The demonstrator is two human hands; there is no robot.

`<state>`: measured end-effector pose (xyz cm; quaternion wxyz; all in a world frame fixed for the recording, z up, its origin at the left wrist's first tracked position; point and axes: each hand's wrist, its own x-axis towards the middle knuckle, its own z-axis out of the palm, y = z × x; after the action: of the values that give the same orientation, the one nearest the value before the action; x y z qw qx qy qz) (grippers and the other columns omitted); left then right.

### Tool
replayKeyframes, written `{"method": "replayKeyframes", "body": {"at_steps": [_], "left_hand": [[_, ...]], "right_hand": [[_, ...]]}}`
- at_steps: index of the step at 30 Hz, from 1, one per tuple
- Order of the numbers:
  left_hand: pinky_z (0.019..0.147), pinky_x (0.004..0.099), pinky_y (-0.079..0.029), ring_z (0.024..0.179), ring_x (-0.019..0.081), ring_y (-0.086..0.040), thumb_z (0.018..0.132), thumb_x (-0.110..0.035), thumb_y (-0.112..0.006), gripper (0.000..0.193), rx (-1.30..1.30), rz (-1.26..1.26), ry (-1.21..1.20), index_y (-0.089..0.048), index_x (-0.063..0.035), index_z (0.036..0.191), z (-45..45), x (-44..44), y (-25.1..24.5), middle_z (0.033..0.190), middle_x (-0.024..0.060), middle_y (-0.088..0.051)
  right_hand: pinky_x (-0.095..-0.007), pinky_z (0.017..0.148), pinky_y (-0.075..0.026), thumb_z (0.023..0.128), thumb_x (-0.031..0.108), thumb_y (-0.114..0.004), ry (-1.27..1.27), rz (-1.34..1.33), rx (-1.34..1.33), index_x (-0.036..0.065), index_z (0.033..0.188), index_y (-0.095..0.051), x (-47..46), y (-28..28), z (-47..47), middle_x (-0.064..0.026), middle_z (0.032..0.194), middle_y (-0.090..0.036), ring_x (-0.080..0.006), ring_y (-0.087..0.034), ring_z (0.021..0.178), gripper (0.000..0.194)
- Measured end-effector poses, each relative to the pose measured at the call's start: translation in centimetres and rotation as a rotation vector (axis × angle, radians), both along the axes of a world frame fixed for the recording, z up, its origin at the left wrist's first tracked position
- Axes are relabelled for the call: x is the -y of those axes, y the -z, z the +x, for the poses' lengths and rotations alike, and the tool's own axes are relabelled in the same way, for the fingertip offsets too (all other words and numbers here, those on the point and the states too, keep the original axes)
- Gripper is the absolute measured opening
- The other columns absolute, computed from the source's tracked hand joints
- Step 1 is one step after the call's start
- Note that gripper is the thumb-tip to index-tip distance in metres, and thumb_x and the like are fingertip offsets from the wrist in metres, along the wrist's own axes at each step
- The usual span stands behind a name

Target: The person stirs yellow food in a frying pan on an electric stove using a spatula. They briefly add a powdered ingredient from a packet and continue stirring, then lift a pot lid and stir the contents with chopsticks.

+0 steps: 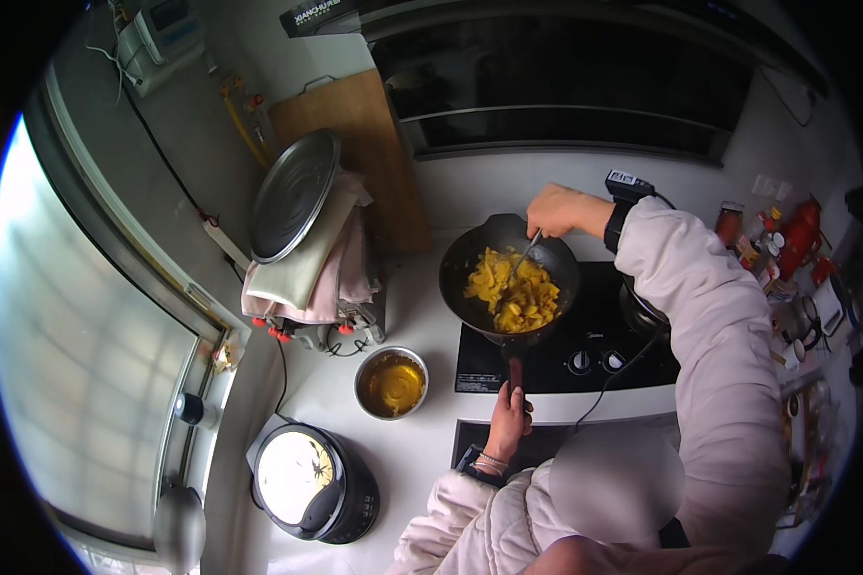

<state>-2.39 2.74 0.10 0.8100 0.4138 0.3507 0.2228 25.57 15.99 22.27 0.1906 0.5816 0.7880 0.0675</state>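
Note:
My left hand (509, 418) is closed around the handle (514, 372) of a dark wok (457, 277), which sits over the left side of a black gas hob (554, 370). Yellow sliced food, perhaps potato, (528, 298) lies in the wok. Above the wok's back right rim, my right hand (555, 210) grips a metal spatula or spoon (526, 253); its lower end is among the food and partly hidden. To the left of the hob, a steel bowl (360, 381) holds amber liquid, probably oil.
A round lid (295, 198) leans on cloths (302, 287) at the back left, before a wooden board (359, 136). A black rice cooker (349, 496) stands at the front left. Another pan (640, 309) is partly behind my right sleeve. Jars and bottles (769, 248) crowd the right.

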Motion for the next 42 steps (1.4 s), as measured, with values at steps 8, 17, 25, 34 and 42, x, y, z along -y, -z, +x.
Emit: {"method": "replayKeyframes", "body": {"at_steps": [8, 17, 25, 34, 42], "left_hand": [[0.037, 0.0201, -0.027, 0.042, 0.0050, -0.032, 0.095, -0.028, -0.039, 0.033, -0.014, -0.003, -0.027, -0.032, -0.0129, 0.123, 0.1, 0.1, -0.2, 0.069, 0.0005, -0.045], [0.038, 0.0207, -0.031, 0.042, 0.0052, -0.034, 0.095, -0.028, -0.038, 0.033, -0.031, 0.040, -0.018, -0.033, -0.0102, 0.122, 0.1, 0.2, -0.3, 0.068, 0.0008, -0.046], [0.039, 0.0198, -0.029, 0.045, 0.0054, -0.033, 0.095, -0.028, -0.039, 0.031, -0.038, 0.037, -0.021, -0.035, -0.0121, 0.120, 0.1, 0.2, -0.1, 0.071, 0.0006, -0.045], [0.038, 0.0205, -0.032, 0.043, 0.0054, -0.035, 0.095, -0.028, -0.038, 0.033, -0.019, 0.028, 0.012, -0.033, -0.0111, 0.123, 0.0, -0.1, -0.1, 0.069, 0.0007, -0.045], [0.038, 0.0207, -0.033, 0.043, 0.0055, -0.035, 0.095, -0.028, -0.038, 0.036, -0.022, 0.025, 0.012, -0.031, -0.0116, 0.125, 0.1, -0.1, -0.1, 0.068, 0.0008, -0.046]], "right_hand": [[-0.0337, 0.059, -0.047, 0.073, 0.017, -0.054, -0.031, 0.563, 0.255, 0.011, 0.070, -0.068, -2.5, 6.6, 0.5, -0.0041, 0.068, -0.064, -0.0211, -0.062, 0.072, 0.015], [-0.0341, 0.060, -0.049, 0.068, 0.016, -0.057, -0.060, 0.059, 0.395, 0.011, 0.070, -0.068, 1.1, 4.1, -2.0, -0.0040, 0.074, -0.066, -0.0215, -0.064, 0.074, 0.012], [-0.0335, 0.061, -0.049, 0.065, 0.014, -0.060, 0.055, 0.046, 0.377, 0.011, 0.068, -0.067, 7.5, -5.0, -3.2, -0.0047, 0.071, -0.066, -0.0232, -0.063, 0.071, 0.008], [-0.0339, 0.059, -0.049, 0.068, 0.019, -0.060, 0.052, 0.115, 0.417, 0.012, 0.070, -0.068, 6.0, 3.1, -5.1, -0.0037, 0.072, -0.066, -0.0214, -0.064, 0.072, 0.011], [-0.0330, 0.060, -0.049, 0.072, 0.014, -0.056, 0.221, 0.376, 0.258, 0.011, 0.070, -0.068, 2.9, 3.7, 0.6, -0.0050, 0.075, -0.066, -0.0199, -0.064, 0.075, 0.013]]}}
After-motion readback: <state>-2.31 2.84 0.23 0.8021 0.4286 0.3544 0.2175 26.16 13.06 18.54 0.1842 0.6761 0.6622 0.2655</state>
